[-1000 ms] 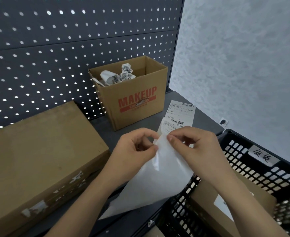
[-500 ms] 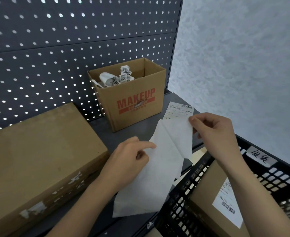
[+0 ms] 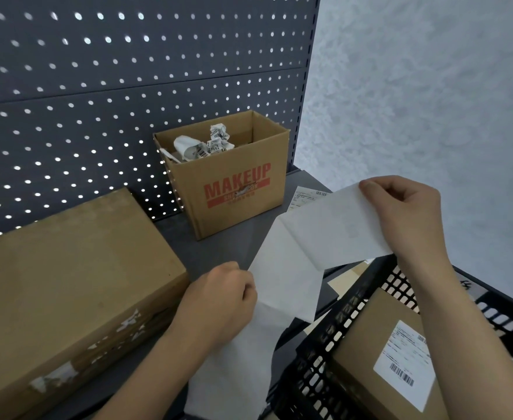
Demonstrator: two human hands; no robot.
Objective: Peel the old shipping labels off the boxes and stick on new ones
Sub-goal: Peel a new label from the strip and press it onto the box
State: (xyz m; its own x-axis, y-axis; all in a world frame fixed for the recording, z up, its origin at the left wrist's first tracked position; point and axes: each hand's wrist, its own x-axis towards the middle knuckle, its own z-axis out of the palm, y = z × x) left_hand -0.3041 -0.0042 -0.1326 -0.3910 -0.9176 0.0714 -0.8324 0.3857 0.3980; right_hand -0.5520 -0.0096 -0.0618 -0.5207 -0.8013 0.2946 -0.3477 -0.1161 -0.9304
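grey shelf (image 3: 237,253) under the pegboard (image 3: 128,116): right hand (image 3: 400,213) pinches the label (image 3: 334,231) above the shelf's right edge, left hand (image 3: 219,301) pinches its backing sheet (image 3: 267,298), crate (image 3: 334,344) just beside.

**Packing and shipping station in a stockroom or warehouse.** The landmark is the open MAKEUP box (image 3: 237,189), which stands on a dark grey tabletop (image 3: 228,253). Behind it rises a perforated metal pegboard panel (image 3: 97,86) of the kind fitted to storage racking. To its right is a rough plastered wall (image 3: 431,101). Inside the box lie crumpled labels (image 3: 206,144) with barcodes. Left of the box and nearer the viewer lies a large flat carton (image 3: 67,268) bearing torn sticker remnants (image 3: 55,378). Just right of the box, printed label sheets (image 3: 306,198) rest on the tabletop. Further right and nearer, a black slotted crate (image 3: 325,344) holds a parcel (image 3: 367,344) carrying a barcoded shipping label (image 3: 403,362).
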